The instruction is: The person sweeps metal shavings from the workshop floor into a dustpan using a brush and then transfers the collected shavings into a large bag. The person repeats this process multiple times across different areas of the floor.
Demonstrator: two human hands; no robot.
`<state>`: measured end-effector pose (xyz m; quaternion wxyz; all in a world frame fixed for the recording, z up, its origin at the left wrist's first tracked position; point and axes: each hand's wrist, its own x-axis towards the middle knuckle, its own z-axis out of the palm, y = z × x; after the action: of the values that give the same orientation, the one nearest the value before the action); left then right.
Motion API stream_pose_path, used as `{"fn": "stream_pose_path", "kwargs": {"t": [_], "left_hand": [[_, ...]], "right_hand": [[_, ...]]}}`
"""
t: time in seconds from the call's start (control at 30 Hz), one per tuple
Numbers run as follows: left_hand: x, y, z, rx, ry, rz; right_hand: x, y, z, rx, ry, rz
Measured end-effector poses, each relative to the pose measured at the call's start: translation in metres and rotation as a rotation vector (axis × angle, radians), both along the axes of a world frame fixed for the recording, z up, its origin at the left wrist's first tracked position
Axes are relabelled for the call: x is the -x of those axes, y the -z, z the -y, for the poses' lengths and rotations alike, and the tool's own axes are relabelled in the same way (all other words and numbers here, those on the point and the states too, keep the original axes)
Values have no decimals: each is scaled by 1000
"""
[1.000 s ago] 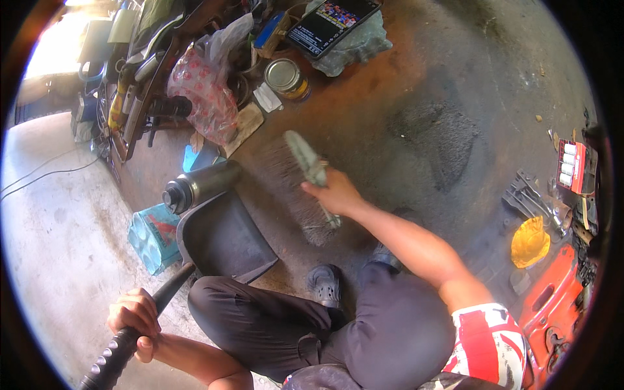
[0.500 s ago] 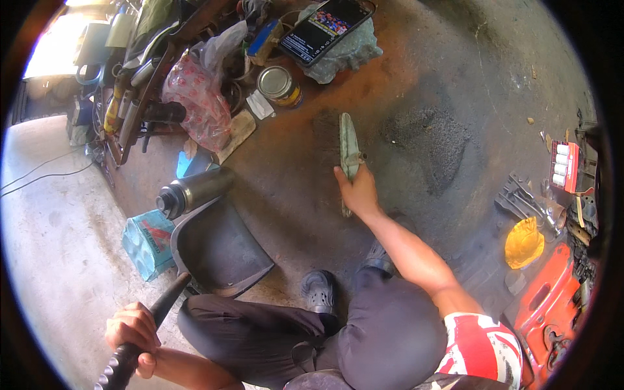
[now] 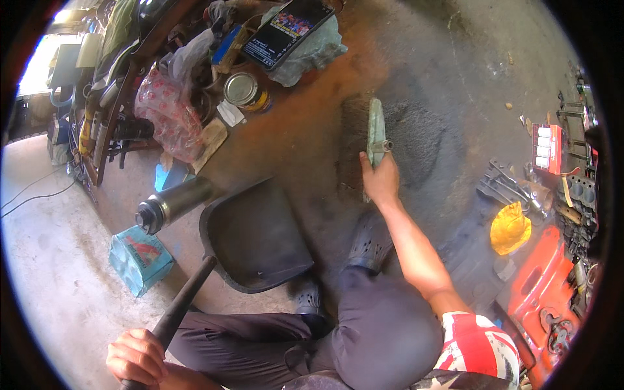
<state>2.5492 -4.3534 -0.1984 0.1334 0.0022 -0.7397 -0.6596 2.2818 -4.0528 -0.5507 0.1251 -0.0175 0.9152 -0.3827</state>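
My left hand (image 3: 138, 356), at the lower left, is closed around the long black handle of a dustpan (image 3: 257, 234). The pan's broad dark scoop lies on the floor ahead of my shoes. My right hand (image 3: 381, 180) grips a pale green broom head (image 3: 376, 127) with a short socket stub and no long handle. Dark bristles seem to show along its left side, though they blend with the floor. Just right of the broom head, a patch of dark grey grit (image 3: 419, 133) is spread over the floor.
Left of the dustpan are a steel flask (image 3: 175, 203) and a light-blue package (image 3: 140, 259). Farther off sit a tin can (image 3: 241, 90), a pink plastic bag (image 3: 168, 114) and a phone (image 3: 289, 32). Wrenches (image 3: 507, 185), a yellow cloth-like item (image 3: 510, 229) and a red metal part (image 3: 539, 279) lie right.
The dustpan has moved right, nearer my feet, with my left hand still on its handle. My right hand has carried the broom head rightward to the grit. The view has shifted somewhat.
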Motion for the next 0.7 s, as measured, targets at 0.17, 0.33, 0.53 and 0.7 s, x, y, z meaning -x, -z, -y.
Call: {"fn": "stream_pose_path", "kwargs": {"t": [0.17,0.33,0.53,0.7], "left_hand": [[18,-1,0,-22,125,-60],[41,-1,-2,-5,142,-51],[51,-2,2,25,135,-54],[58,-3,-4,21,36,-85]], "right_hand": [[-13,-6,57,186,-157,123],[3,18,80,122,-216,182],[21,-3,-39,-22,178,98],[51,-50,-84,145,118,-72]]}}
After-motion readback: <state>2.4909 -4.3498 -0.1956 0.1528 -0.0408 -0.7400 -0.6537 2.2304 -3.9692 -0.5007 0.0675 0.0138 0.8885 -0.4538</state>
